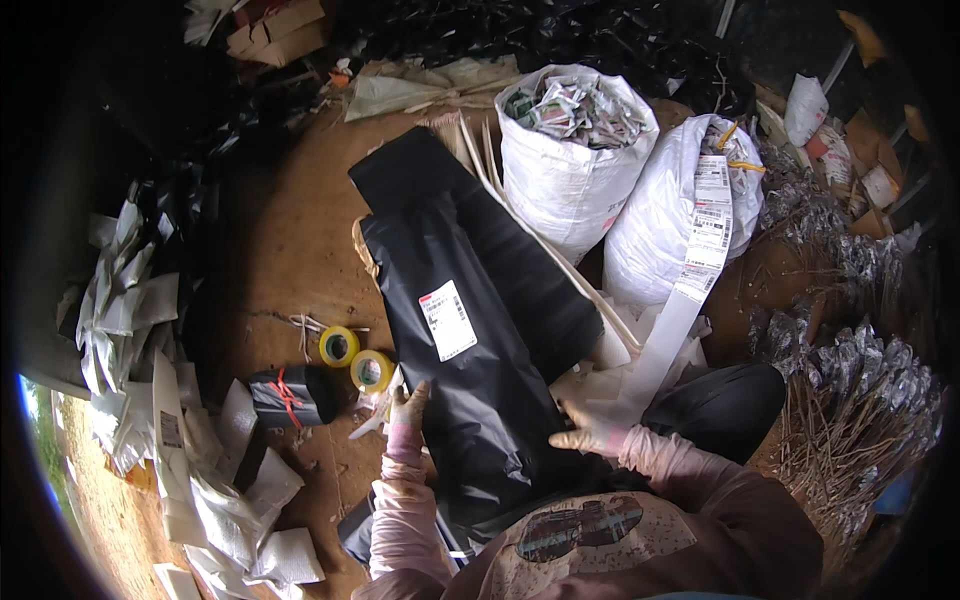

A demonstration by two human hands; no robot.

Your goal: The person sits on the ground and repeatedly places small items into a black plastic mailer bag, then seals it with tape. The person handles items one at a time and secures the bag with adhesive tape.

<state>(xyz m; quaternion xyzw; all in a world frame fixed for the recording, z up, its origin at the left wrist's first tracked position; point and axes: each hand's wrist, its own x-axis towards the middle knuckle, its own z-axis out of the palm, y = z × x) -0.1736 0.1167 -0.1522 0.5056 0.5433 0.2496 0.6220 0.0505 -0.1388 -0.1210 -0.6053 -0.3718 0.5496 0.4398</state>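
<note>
A long black plastic mailing bag (491, 420) lies in front of me, one end close to my body. It bears a white shipping label (448, 321) with print and barcodes. My left hand (407, 414), in a stained glove, rests at the bag's left edge with thumb and fingers apart. Beyond the right edge is my right hand (596, 429), also gloved, fingers spread and apparently holding nothing. A strip of printed labels (694, 255) runs from a white sack down to this hand. Under the bag's upper part lies more black sheeting (536, 277), over a cardboard piece.
Two white woven sacks (574, 180) (645, 240) stand ahead, one full of small packets. Two tape rolls (339, 346) (371, 371) and a black bundle (289, 397) tied with red string lie left. White padded mailers (225, 517) pile up further left; bundled, plastic-wrapped twigs (847, 412) lie right.
</note>
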